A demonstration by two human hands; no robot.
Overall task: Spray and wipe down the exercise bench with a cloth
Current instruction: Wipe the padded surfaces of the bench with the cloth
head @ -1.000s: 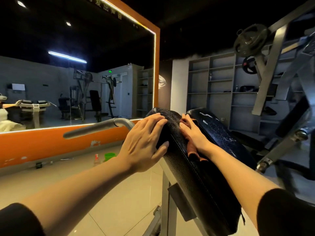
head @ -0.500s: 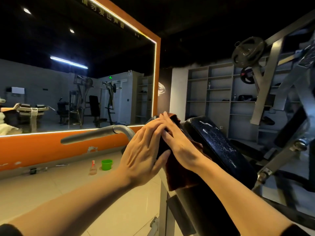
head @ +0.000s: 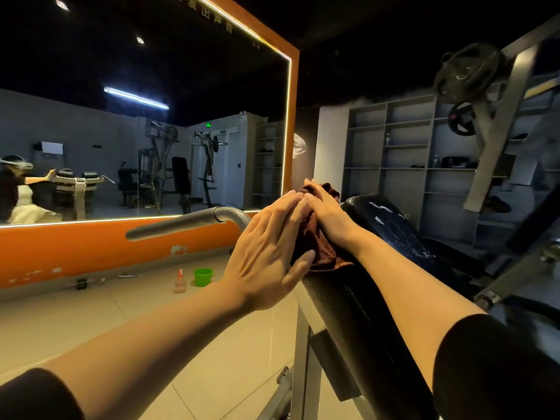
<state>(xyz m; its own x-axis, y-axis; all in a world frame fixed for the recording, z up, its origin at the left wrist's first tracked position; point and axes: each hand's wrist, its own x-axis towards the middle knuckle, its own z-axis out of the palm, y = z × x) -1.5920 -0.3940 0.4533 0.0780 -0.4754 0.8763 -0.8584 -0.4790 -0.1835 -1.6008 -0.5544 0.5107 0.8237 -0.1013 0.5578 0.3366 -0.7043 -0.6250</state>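
Writing first: some characters run along the top of the orange mirror frame point(head: 293, 122), but they're too blurry for us to read, and we can't spot any brand on the gear.

Our left hand point(head: 266, 250) lies flat with straight fingers against the left side of the black padded bench point(head: 357, 310), thumb tucked under the cloth edge, not gripping anything. Our right hand point(head: 325, 212) is spread flat too, pressing the brown cloth point(head: 318, 247) onto the top end of the pad, so it's pushing rather than clenching. The fingertips of both hands touch up at the top. Both forearms reach forward, black sleeves at the bottom corners.

The cloth is draped over the upper end of the surface, bunched under the right palm. A second black pad point(head: 391, 225) just to the right shows wet streaks. A grey metal handle point(head: 185, 222) sticks out left of the bench. Down on the tiled floor by the mirror wall sit a spray bottle point(head: 179, 281) and a green cup point(head: 203, 276), side by side.
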